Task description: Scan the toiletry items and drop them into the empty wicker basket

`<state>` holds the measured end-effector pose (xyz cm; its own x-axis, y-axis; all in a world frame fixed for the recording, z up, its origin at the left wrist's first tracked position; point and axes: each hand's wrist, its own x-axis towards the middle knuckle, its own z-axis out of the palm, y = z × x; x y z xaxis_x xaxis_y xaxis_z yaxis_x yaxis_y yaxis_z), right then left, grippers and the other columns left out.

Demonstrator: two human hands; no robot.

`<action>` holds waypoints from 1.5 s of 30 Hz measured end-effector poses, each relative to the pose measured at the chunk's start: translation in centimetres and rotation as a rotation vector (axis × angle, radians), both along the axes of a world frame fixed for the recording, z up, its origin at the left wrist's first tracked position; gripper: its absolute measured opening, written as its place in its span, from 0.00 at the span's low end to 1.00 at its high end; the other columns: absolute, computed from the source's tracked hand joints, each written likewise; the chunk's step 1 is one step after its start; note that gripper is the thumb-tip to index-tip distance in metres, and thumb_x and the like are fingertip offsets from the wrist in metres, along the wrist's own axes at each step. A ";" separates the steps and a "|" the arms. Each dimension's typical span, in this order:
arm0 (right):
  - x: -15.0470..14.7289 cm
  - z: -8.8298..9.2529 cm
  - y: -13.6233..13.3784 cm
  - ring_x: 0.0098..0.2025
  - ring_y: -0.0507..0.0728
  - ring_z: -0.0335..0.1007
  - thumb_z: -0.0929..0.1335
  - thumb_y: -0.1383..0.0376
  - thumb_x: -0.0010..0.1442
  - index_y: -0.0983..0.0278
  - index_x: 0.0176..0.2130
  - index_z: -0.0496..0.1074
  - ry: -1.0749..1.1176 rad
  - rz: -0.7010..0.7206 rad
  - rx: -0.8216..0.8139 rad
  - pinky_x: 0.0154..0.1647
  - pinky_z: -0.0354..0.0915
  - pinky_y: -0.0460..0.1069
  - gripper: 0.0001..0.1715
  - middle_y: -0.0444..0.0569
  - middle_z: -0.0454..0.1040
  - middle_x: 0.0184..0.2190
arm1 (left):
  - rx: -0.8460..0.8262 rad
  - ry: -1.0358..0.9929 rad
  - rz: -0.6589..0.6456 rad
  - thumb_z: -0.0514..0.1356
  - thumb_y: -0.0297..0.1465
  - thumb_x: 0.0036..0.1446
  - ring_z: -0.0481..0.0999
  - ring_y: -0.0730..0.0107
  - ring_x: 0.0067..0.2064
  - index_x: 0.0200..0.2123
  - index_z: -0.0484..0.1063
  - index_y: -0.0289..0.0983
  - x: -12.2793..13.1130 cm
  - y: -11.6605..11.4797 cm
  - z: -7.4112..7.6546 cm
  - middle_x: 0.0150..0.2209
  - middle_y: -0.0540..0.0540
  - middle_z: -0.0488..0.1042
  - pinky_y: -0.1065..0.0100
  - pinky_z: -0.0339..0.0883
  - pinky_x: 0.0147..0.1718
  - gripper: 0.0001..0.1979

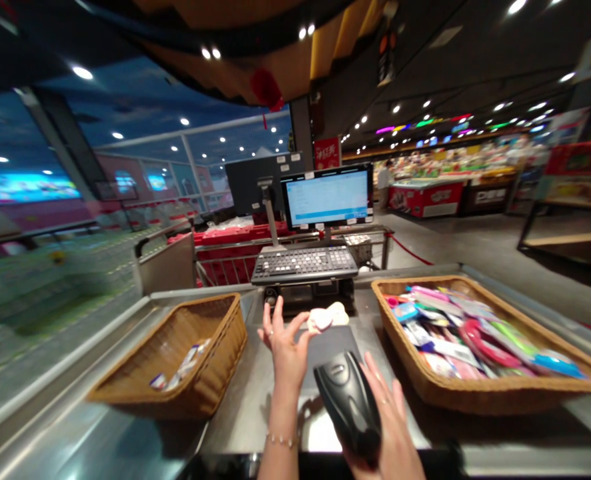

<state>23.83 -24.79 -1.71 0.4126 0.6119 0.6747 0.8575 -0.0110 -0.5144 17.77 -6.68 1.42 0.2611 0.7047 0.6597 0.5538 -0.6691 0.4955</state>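
Observation:
My left hand (286, 343) pinches a small pale pink-and-cream item (328, 318) between thumb and index finger, with its other fingers raised. Blur hides what kind of thing the item is. Beneath it lies a dark grey pad (333, 343) on the metal counter. My right hand (391, 420) grips a black handheld barcode scanner (346, 400) from its right side, its fingers stretched along the body. The scanner's head points forward, just short of the pale item. To the right, a wicker basket (455, 393) is full of colourful packaged goods (468, 327).
On the left stands another wicker basket (220, 360) with a few small white packets (185, 367). Straight ahead are a keyboard (305, 263) and a lit monitor (328, 198). Behind them stands a metal cart (225, 263) with red contents. Raised metal edges border the counter.

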 end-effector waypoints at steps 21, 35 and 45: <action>-0.8 -0.3 1.0 0.69 0.72 0.48 0.62 0.67 0.54 0.66 0.64 0.48 -0.024 0.037 0.014 0.65 0.43 0.74 0.41 0.63 0.61 0.64 | -0.035 -0.025 0.008 0.63 0.33 0.54 0.46 0.45 0.69 0.43 0.79 0.51 -1.5 0.8 -0.1 0.67 0.45 0.58 0.34 0.43 0.61 0.13; -1.7 0.0 2.0 0.67 0.76 0.52 0.63 0.67 0.53 0.63 0.64 0.47 -0.044 0.046 -0.006 0.61 0.47 0.78 0.42 0.64 0.64 0.61 | -0.009 -0.049 0.049 0.63 0.34 0.53 0.48 0.45 0.69 0.42 0.80 0.51 -2.9 1.6 -0.6 0.66 0.45 0.59 0.35 0.46 0.61 0.12; -2.0 -0.3 2.6 0.67 0.75 0.52 0.64 0.65 0.51 0.63 0.64 0.49 -0.054 0.059 0.016 0.61 0.47 0.77 0.43 0.63 0.63 0.62 | -0.004 -0.077 0.056 0.64 0.33 0.52 0.48 0.46 0.69 0.41 0.80 0.50 -3.6 2.2 -0.8 0.66 0.47 0.59 0.39 0.45 0.63 0.12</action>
<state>21.85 -22.16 -1.97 0.3389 0.6230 0.7050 0.8831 0.0478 -0.4667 14.18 -4.44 0.65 0.1703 0.7192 0.6736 0.5505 -0.6364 0.5403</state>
